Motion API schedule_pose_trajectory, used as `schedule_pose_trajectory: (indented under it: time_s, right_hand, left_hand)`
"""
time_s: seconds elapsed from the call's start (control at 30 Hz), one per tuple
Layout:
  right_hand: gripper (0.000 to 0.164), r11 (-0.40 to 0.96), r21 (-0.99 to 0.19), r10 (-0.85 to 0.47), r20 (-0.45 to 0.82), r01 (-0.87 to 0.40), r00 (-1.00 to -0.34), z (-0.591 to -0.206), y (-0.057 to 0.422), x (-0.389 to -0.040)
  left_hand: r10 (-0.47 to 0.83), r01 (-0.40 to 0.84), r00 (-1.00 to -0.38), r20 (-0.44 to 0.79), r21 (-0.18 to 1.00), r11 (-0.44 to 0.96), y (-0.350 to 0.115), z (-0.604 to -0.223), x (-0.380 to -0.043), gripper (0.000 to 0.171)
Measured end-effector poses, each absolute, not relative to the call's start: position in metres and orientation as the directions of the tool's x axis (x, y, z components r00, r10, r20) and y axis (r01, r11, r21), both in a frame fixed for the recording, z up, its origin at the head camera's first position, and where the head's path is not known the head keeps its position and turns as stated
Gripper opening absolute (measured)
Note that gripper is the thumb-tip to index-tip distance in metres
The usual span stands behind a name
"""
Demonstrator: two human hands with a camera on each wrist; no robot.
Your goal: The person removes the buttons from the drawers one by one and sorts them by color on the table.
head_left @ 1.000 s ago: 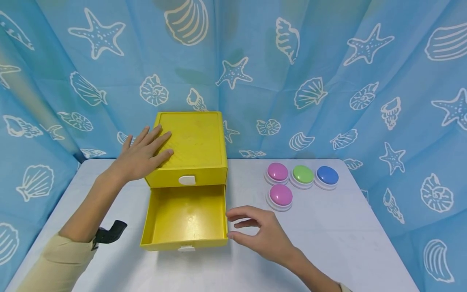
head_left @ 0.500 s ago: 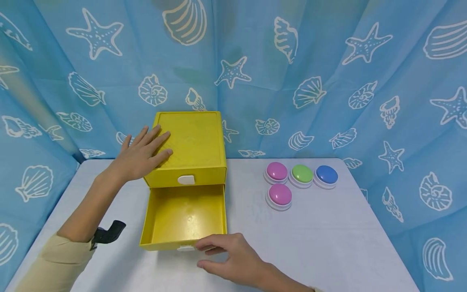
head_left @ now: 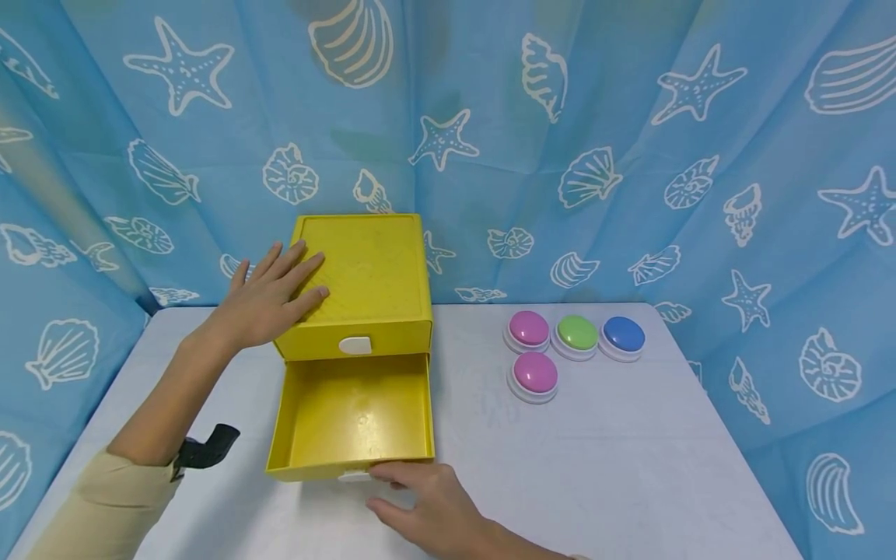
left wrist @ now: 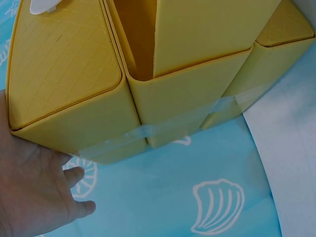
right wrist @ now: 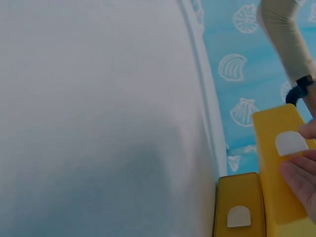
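Observation:
A yellow drawer cabinet (head_left: 371, 268) stands on the white table, its top drawer (head_left: 392, 339) closed. Below that, an open drawer (head_left: 357, 412) juts out with nothing inside. My left hand (head_left: 262, 307) lies flat with spread fingers on the left of the cabinet top; the left wrist view shows the hand (left wrist: 37, 190) beside the cabinet's side. My right hand (head_left: 437, 505) is at the open drawer's front, fingertips touching it beside the white handle (head_left: 355, 476), thumb held apart. In the right wrist view, the fingers (right wrist: 301, 180) lie close to that handle (right wrist: 290, 143).
Right of the cabinet stand several round push buttons: two pink ones (head_left: 529, 330) (head_left: 535, 373), a green one (head_left: 577, 333) and a blue one (head_left: 624, 334). A lower closed drawer (right wrist: 239, 197) shows in the right wrist view. A blue seashell curtain (head_left: 490, 194) hangs behind the table.
My right hand has moved from the open drawer's right side down and left to its front, by the handle. The left hand has stayed on the cabinet, and the drawer has not moved.

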State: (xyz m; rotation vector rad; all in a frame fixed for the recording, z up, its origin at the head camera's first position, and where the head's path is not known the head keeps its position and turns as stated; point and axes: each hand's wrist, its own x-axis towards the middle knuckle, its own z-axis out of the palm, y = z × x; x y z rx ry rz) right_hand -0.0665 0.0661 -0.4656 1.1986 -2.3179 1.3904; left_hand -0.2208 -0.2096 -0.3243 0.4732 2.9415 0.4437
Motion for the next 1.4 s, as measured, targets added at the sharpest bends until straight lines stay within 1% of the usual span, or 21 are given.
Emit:
schedule_pose_trajectory:
  time_s: [0.13, 0.27, 0.4, 0.6, 0.87, 1.0, 1.23, 1.4]
  right_hand:
    - [0.023, 0.284, -0.622, -0.505, 0.55, -0.73, -0.665, -0.469, 0.061, -0.065]
    - [0.019, 0.339, -0.64, -0.461, 0.526, -0.689, -0.715, -0.467, 0.056, -0.067]
    - [0.018, 0.354, -0.682, -0.424, 0.492, -0.64, -0.76, -0.466, 0.052, -0.073]
    - [0.014, 0.329, -0.692, -0.394, 0.517, -0.642, -0.76, -0.463, 0.047, -0.086]
    - [0.012, 0.335, -0.683, -0.356, 0.545, -0.648, -0.759, -0.461, 0.041, -0.105]
    - [0.011, 0.351, -0.674, -0.353, 0.548, -0.65, -0.758, -0.461, 0.038, -0.115]
    - [0.012, 0.399, -0.668, -0.337, 0.53, -0.628, -0.778, -0.462, 0.034, -0.133]
    - [0.012, 0.412, -0.653, -0.32, 0.549, -0.635, -0.772, -0.462, 0.03, -0.148]
  left_hand:
    - [0.322, 0.284, -0.943, -0.082, 0.306, 0.909, -0.21, -0.325, -0.22, 0.075]
    - [0.32, 0.281, -0.944, -0.085, 0.306, 0.91, -0.21, -0.325, -0.221, 0.076]
    - [0.316, 0.276, -0.945, -0.089, 0.306, 0.911, -0.209, -0.325, -0.222, 0.076]
    - [0.308, 0.272, -0.948, -0.08, 0.3, 0.915, -0.208, -0.324, -0.221, 0.075]
    - [0.299, 0.266, -0.951, -0.075, 0.29, 0.919, -0.207, -0.324, -0.22, 0.075]
    - [0.297, 0.265, -0.952, -0.072, 0.285, 0.921, -0.206, -0.324, -0.22, 0.075]
    - [0.292, 0.265, -0.955, -0.052, 0.287, 0.92, -0.205, -0.324, -0.218, 0.075]
    - [0.29, 0.265, -0.956, -0.044, 0.287, 0.92, -0.205, -0.324, -0.218, 0.075]
